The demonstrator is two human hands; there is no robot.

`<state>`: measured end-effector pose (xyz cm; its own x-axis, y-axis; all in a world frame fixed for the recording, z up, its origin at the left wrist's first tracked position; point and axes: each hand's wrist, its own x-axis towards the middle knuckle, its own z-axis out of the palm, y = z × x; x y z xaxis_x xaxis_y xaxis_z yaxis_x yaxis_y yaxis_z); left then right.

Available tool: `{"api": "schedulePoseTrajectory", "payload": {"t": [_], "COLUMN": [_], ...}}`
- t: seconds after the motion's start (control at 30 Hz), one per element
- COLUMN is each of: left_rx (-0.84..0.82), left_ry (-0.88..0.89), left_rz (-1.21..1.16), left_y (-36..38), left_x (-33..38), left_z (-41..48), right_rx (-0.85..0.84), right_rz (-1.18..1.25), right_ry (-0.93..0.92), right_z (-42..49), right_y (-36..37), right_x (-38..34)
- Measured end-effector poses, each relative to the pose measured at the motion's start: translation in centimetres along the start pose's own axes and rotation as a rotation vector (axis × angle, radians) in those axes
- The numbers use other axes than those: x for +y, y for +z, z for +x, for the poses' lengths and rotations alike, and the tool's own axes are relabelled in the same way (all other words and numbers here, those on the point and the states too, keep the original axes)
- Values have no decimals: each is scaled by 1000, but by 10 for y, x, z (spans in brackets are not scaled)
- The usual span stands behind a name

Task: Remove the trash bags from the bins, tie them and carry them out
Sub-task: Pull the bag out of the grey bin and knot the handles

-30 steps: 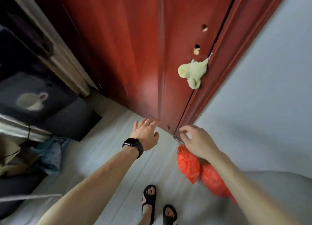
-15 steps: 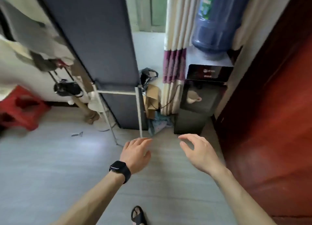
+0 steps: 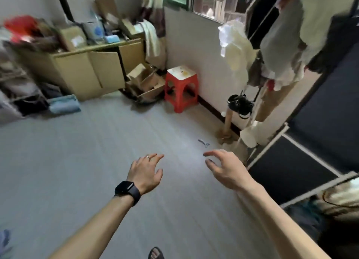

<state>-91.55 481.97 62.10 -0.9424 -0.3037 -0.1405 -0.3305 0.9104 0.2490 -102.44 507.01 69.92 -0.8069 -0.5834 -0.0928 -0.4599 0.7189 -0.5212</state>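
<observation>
Both my hands are held out over the grey floor with nothing in them. My left hand point(image 3: 144, 172), with a black watch on the wrist and a ring on one finger, has its fingers spread. My right hand point(image 3: 226, 168) is also open, fingers curled slightly. No trash bag or bin shows clearly in this view; a blurred red heap point(image 3: 21, 26) lies on the cluttered cabinet at the far left, and I cannot tell what it is.
A red plastic stool point(image 3: 181, 88) stands by the white wall. Crushed cardboard boxes point(image 3: 144, 84) lie beside a tan cabinet point(image 3: 91, 72). A clothes rack point(image 3: 258, 64) with hanging garments and a dark wardrobe point(image 3: 320, 122) fill the right side. A small scrap point(image 3: 204, 143) lies on the floor.
My view has swung left from the red door, past the water dispenser, to the room's cluttered corner. The red bags by the door are out of view. Both hands stay open.
</observation>
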Motion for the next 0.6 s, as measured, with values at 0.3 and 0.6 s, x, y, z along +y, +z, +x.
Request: {"api": "schedulePoseTrajectory", "payload": {"t": [0.3,0.6], "left_rx": [137,205], "left_ry": [-297,-579], "left_rz": [-31,-118], "left_y": [-90,-121], "left_x": [-210,-364], "left_z": [89,185], "right_rx": [-140,-315], "right_rz": [-34,-44], "right_ry": [-224,-443], "right_z": [226,455], "right_y": [68,142], "right_x": [-148,-247]}}
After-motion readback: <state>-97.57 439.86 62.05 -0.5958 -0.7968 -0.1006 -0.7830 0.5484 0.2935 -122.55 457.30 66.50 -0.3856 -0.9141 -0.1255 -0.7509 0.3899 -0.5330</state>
